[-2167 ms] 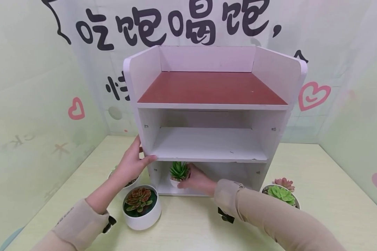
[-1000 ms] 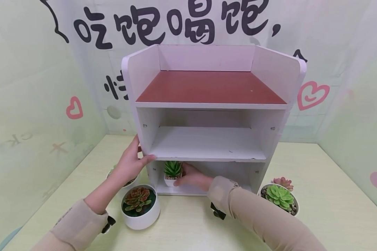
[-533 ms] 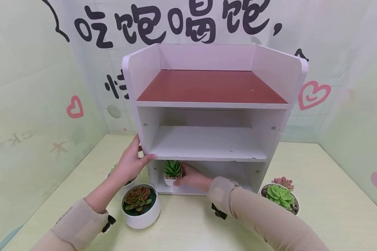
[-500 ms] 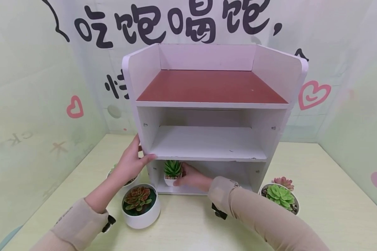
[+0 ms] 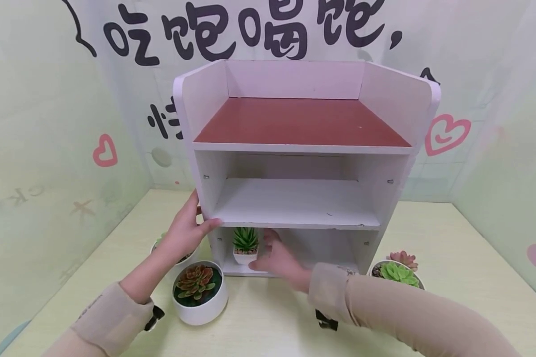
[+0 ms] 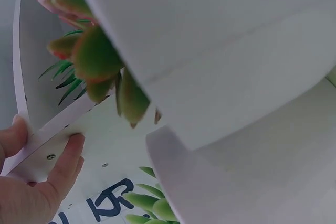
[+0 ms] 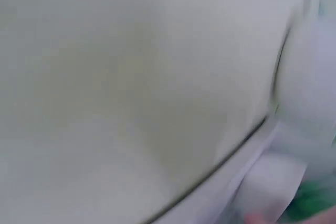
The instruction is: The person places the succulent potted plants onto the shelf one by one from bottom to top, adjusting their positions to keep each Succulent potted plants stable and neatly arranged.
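Note:
A white shelf unit (image 5: 301, 147) with a reddish-brown top board stands on the table. In its bottom compartment, at the left, a small spiky succulent (image 5: 245, 245) sits upright in a white pot. My right hand (image 5: 280, 259) is just right of that pot, fingers spread and apart from it. My left hand (image 5: 185, 237) grips the unit's left side panel, thumb on the front edge, fingers on the outer face; the left wrist view shows this hand (image 6: 37, 195) too. The right wrist view is blurred, with a white pot (image 7: 270, 187) at its lower right.
A red-green succulent in a round white pot (image 5: 201, 297) stands in front of the unit's left corner. Another potted plant (image 5: 178, 267) is partly hidden behind my left forearm. At the right, a pot with a light-green succulent (image 5: 397, 273) is partly covered by my right sleeve.
My right hand shifted left with the small potted succulent inside the bottom compartment, then let go of it and drew back slightly to the right. My left hand stayed on the side panel.

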Action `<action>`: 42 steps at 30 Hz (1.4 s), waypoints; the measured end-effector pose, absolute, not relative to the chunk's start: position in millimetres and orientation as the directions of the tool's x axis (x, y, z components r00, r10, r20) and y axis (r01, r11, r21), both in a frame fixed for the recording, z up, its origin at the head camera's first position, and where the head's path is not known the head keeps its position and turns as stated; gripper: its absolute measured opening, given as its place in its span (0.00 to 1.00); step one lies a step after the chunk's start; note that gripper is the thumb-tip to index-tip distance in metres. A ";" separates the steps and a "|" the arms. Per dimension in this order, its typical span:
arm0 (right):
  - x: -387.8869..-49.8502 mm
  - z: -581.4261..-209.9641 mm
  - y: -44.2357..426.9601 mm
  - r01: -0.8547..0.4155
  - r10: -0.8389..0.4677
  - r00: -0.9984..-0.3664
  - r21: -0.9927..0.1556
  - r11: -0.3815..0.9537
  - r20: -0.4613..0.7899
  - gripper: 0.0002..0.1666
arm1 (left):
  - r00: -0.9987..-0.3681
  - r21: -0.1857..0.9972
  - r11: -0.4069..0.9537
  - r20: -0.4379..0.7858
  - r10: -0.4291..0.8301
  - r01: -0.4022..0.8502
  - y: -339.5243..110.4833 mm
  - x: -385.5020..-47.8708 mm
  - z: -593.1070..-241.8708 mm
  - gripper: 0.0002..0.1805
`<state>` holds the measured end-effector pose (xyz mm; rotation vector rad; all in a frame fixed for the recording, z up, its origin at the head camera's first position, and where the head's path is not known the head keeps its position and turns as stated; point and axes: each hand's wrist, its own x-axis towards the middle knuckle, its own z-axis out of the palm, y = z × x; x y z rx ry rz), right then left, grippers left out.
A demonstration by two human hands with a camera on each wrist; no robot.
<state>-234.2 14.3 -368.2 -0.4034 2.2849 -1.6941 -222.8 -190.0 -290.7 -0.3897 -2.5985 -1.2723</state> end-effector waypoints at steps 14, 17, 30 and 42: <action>-186.2 -373.1 9.0 -0.136 -0.408 -0.912 -0.960 0.245 0.026 0.39 | -0.937 0.737 0.584 0.319 0.143 0.340 -190.0 -222.5 -290.3 0.42; -185.3 -374.9 8.0 -0.125 -0.395 -0.918 -0.961 0.246 0.018 0.39 | -0.938 0.737 0.586 0.318 0.140 0.337 -189.7 -222.4 -290.4 0.42; -225.1 -387.8 -0.7 -0.170 -0.308 -0.947 -0.955 0.243 0.090 0.45 | -0.937 0.735 0.587 0.319 0.143 0.339 -190.3 -223.2 -291.3 0.42; -253.4 -387.0 -7.9 -0.065 -0.329 -0.943 -0.934 0.351 -0.058 0.44 | -0.932 0.727 0.589 0.330 0.149 0.352 -190.4 -223.4 -290.6 0.42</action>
